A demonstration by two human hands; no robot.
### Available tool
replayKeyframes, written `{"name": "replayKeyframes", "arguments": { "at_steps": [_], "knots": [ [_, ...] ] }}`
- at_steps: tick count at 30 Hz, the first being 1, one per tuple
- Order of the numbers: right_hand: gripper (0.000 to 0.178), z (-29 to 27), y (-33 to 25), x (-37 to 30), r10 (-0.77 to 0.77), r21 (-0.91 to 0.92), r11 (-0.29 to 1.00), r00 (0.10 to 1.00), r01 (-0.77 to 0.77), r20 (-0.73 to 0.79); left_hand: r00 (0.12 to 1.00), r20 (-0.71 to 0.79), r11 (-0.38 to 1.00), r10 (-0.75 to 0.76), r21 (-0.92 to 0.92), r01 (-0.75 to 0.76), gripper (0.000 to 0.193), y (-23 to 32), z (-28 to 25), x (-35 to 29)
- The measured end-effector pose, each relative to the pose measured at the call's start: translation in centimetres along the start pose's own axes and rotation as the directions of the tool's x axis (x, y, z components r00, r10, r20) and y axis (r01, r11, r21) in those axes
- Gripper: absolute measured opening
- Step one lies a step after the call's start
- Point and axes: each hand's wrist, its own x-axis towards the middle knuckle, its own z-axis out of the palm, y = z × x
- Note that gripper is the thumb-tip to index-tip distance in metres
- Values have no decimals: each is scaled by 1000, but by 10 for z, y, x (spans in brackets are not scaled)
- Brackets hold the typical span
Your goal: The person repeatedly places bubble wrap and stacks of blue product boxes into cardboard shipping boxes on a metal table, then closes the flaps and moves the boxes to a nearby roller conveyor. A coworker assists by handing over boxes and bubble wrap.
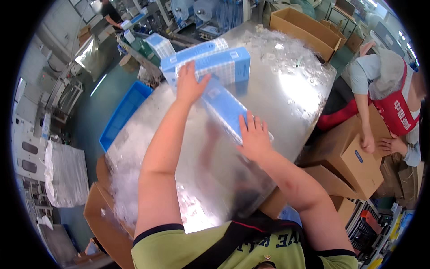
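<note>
Several blue and white cartons stand close together at the far side of the shiny metal table [192, 148]. My left hand [190, 86] reaches over them, fingers stretched apart and touching the near face of a long carton [224, 62]. Another long blue and white carton [226, 105] lies slantwise on the tabletop between my hands. Its far-left end is close to my left thumb. Around its near-right end is my right hand [256, 140], with the fingers over the top; the thumb's hold is partly hidden.
Clear plastic film scraps [286, 54] cover the table's far right. A blue bin [123, 114] is at the left edge, and an open cardboard box [307, 31] at the far right. A co-worker [380, 85] handles a cardboard box [351, 152] on the right. Machinery [201, 18] stands behind.
</note>
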Motion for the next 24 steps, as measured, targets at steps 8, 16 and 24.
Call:
{"name": "replayKeyframes", "arguments": {
  "at_steps": [8,16,24],
  "knots": [
    [77,-10,57,3,-210,-262,944,978,203,-2,858,446,911,-256,407,59,135,-61,70,134],
    [95,-21,58,40,-171,-5,985,985,171,-17,646,763,999,15,-36,19,126,-24,90,125],
    [100,-31,0,-93,-401,89,915,873,392,277,235,821,851,520,-474,-225,119,87,6,-35]
  ]
}}
